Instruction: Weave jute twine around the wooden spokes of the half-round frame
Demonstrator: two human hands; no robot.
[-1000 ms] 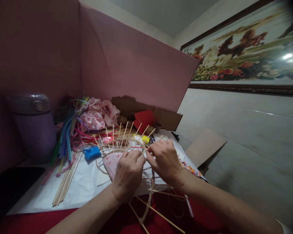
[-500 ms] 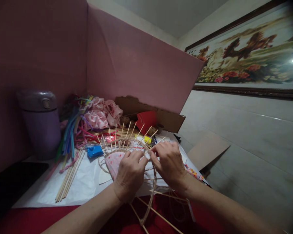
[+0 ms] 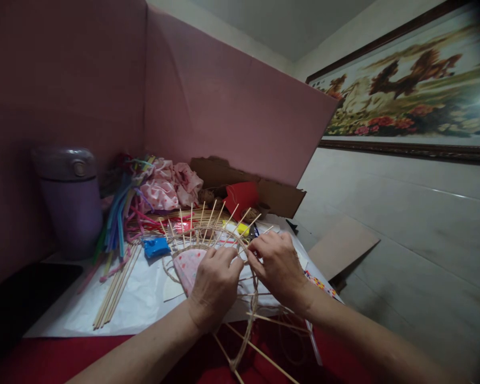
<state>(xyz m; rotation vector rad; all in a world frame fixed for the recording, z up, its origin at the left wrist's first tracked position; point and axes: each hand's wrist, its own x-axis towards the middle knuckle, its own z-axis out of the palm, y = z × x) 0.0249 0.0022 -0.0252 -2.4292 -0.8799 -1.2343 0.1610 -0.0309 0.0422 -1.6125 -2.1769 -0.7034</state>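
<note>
A round frame of thin wooden sticks and brown twine (image 3: 254, 302) lies before me, its sticks fanning outward past the twine ring. My left hand (image 3: 216, 282) is closed on the inner part of this frame, over a pink dotted cloth piece (image 3: 187, 266); its fingertips are partly hidden. On the ring's upper right, my right hand (image 3: 278, 266) pinches the twine beside a stick. The two hands are close together, thumbs facing each other. Below them, the near side of the frame hangs over red cloth (image 3: 176, 357).
Loose wooden sticks (image 3: 118, 288) lie on white paper (image 3: 74, 320) at left, near a blue packet (image 3: 157, 247). Colourful pipe cleaners (image 3: 122, 213), crumpled pink fabric (image 3: 160, 189) and a purple tumbler (image 3: 72, 208) stand behind. Red paper (image 3: 242, 198) leans against torn cardboard (image 3: 282, 197).
The view has shifted slightly, so the background sits a little further right. Both hands keep nearly the same hold on the twine frame, with only small finger movement.
</note>
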